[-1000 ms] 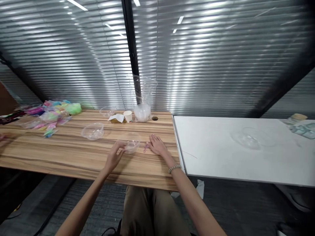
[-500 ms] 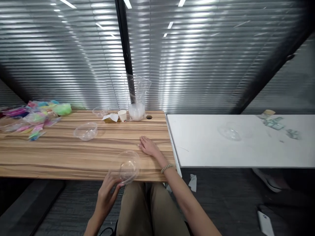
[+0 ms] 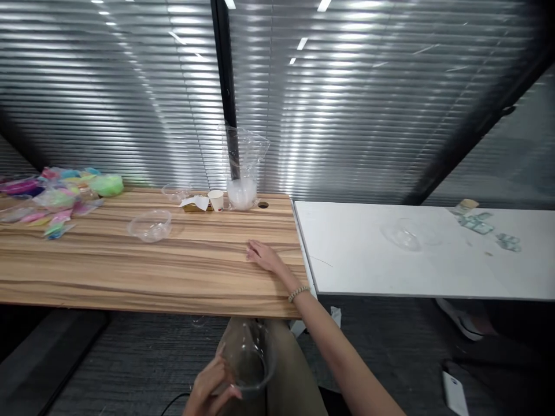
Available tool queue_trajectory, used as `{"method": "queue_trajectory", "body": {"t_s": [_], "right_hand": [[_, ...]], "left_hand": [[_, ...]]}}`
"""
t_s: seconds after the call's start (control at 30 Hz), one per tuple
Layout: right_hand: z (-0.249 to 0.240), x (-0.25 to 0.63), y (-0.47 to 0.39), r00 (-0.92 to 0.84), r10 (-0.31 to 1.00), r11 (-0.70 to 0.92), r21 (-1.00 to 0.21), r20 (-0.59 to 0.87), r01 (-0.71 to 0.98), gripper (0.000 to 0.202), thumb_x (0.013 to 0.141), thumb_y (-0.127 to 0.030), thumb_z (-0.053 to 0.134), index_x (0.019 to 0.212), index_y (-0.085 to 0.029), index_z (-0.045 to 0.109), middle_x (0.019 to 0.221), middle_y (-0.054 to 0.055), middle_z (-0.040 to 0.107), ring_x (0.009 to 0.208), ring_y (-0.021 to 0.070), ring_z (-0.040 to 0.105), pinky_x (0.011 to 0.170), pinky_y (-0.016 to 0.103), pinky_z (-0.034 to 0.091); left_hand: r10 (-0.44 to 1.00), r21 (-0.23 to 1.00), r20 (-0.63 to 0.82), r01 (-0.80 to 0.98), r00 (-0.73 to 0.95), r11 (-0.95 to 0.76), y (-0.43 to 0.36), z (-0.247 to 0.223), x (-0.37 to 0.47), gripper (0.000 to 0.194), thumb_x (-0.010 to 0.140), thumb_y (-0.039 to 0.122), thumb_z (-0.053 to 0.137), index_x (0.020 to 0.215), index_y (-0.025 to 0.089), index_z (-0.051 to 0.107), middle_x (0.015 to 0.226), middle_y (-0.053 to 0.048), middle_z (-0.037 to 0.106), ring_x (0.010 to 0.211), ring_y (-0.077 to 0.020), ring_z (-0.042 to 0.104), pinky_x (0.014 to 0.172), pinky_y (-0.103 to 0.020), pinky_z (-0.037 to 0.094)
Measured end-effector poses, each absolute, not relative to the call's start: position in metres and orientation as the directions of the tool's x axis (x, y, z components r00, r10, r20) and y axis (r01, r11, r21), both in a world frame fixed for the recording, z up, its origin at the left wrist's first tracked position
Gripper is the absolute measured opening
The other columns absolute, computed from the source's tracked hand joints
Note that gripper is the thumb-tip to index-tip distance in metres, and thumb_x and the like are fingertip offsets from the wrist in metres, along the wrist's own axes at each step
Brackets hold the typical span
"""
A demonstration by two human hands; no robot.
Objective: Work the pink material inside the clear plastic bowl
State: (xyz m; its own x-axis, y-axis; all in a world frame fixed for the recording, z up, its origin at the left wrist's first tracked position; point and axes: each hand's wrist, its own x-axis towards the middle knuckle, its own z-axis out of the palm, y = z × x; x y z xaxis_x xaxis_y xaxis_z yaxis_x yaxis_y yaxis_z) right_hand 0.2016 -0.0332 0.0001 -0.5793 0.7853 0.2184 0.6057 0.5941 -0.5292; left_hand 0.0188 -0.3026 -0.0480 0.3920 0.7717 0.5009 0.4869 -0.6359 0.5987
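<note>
My left hand (image 3: 212, 384) grips the rim of a clear plastic bowl (image 3: 251, 361), which is tilted over my lap just below the table's front edge. My right hand (image 3: 263, 256) lies on the wood-grain table (image 3: 130, 283), fingers stretched toward the far side, with a beaded bracelet on the wrist. Farther left on the table stands another clear plastic bowl (image 3: 150, 226). Behind it are a third clear bowl (image 3: 176, 192), a small box with white tissue (image 3: 196, 203), a paper cup (image 3: 215, 200) and a clear bag with white contents (image 3: 241, 193).
Colourful plastic packets (image 3: 60, 199) are heaped at the far left. A white table (image 3: 347, 260) adjoins on the right, with clear plastic ware (image 3: 405, 236) and pale green packets (image 3: 477, 223). On the floor lie a phone-like white object (image 3: 454, 393) and white paper (image 3: 336, 315). Blinds rise behind.
My left hand has brought the clear bowl from the table's front edge down and toward me, over my lap. My right hand has stayed nearly in place on the table.
</note>
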Motion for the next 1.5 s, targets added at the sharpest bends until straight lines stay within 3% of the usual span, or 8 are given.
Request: {"method": "queue_trajectory", "body": {"t_s": [0.1,0.3,0.43,0.6,1.0,1.17,1.37,1.5], "right_hand": [[0.003,0.204,-0.029,-0.577,0.791,0.577,-0.561,0.202,0.594,0.043,0.096,-0.043,0.029,0.124,-0.019,0.051,0.127,0.010,0.051,0.113,0.0196,0.050,0.099,0.038,0.037],[0.004,0.197,-0.035,-0.562,0.805,0.549,-0.600,0.191,0.582,0.037,0.090,-0.040,0.049,0.117,-0.014,0.053,0.120,0.010,0.052,0.108,0.0224,0.051,0.093,0.045,0.041],[0.008,0.193,-0.047,-0.595,0.780,0.563,-0.634,0.195,0.530,0.037,0.092,-0.042,0.044,0.116,-0.015,0.054,0.120,0.009,0.054,0.106,0.0211,0.053,0.094,0.043,0.041],[0.015,0.184,-0.073,-0.670,0.717,0.585,-0.689,0.192,0.428,0.051,0.097,-0.044,0.019,0.115,-0.019,0.059,0.119,0.006,0.059,0.106,0.0183,0.055,0.096,0.031,0.041],[0.012,0.185,-0.148,-0.798,0.541,0.628,-0.759,0.265,0.173,0.052,0.096,-0.045,0.021,0.116,-0.016,0.060,0.120,0.006,0.059,0.113,0.0175,0.053,0.100,0.030,0.038],[0.006,0.191,-0.191,-0.855,0.413,0.681,-0.730,0.314,0.061,0.045,0.097,-0.038,0.025,0.121,-0.016,0.057,0.122,0.006,0.058,0.116,0.0163,0.050,0.101,0.029,0.037],[0.014,0.194,-0.204,-0.821,0.487,0.634,-0.767,0.297,0.099,0.047,0.097,-0.041,0.024,0.119,-0.017,0.058,0.120,0.006,0.059,0.113,0.0172,0.053,0.097,0.030,0.041],[0.024,0.177,-0.179,-0.734,0.578,0.652,-0.743,0.356,0.154,0.047,0.096,-0.043,0.025,0.118,-0.019,0.059,0.120,0.005,0.059,0.114,0.0167,0.052,0.099,0.032,0.039]], "left_hand": [[0.817,0.611,0.511,0.556,0.267,-0.563,-0.296,-0.040,0.006,0.015,0.077,0.030,0.065,0.070,0.020,0.058,0.063,0.002,0.061,0.060,-0.0137,0.060,0.099,-0.039,0.044],[0.794,0.576,0.528,0.561,0.300,-0.595,-0.292,-0.023,0.007,0.016,0.074,0.028,0.069,0.068,0.019,0.057,0.061,0.003,0.062,0.059,-0.0117,0.060,0.101,-0.039,0.041],[0.779,0.554,0.555,0.568,0.291,-0.608,-0.298,-0.023,0.014,0.016,0.074,0.028,0.069,0.068,0.019,0.058,0.060,0.003,0.062,0.058,-0.0119,0.060,0.100,-0.040,0.043],[0.778,0.553,0.575,0.580,0.253,-0.598,-0.297,-0.022,0.016,0.018,0.075,0.032,0.068,0.068,0.019,0.058,0.059,0.002,0.062,0.058,-0.0126,0.060,0.088,-0.035,0.050],[0.784,0.571,0.550,0.556,0.286,-0.604,-0.294,-0.026,0.011,0.021,0.076,0.034,0.066,0.066,0.018,0.061,0.060,0.002,0.062,0.059,-0.0127,0.059,0.093,-0.039,0.046],[0.792,0.579,0.528,0.552,0.307,-0.600,-0.293,-0.025,0.008,0.020,0.077,0.034,0.066,0.067,0.017,0.061,0.062,0.000,0.063,0.063,-0.0136,0.060,0.079,-0.032,0.051],[0.815,0.607,0.507,0.554,0.280,-0.569,-0.294,-0.026,0.008,0.022,0.076,0.038,0.065,0.067,0.018,0.062,0.062,-0.001,0.064,0.063,-0.0151,0.060,0.077,-0.033,0.051],[0.816,0.597,0.517,0.573,0.259,-0.561,-0.300,-0.028,-0.003,0.023,0.077,0.039,0.065,0.066,0.018,0.062,0.063,0.000,0.064,0.063,-0.0145,0.060,0.090,-0.039,0.047]]}}
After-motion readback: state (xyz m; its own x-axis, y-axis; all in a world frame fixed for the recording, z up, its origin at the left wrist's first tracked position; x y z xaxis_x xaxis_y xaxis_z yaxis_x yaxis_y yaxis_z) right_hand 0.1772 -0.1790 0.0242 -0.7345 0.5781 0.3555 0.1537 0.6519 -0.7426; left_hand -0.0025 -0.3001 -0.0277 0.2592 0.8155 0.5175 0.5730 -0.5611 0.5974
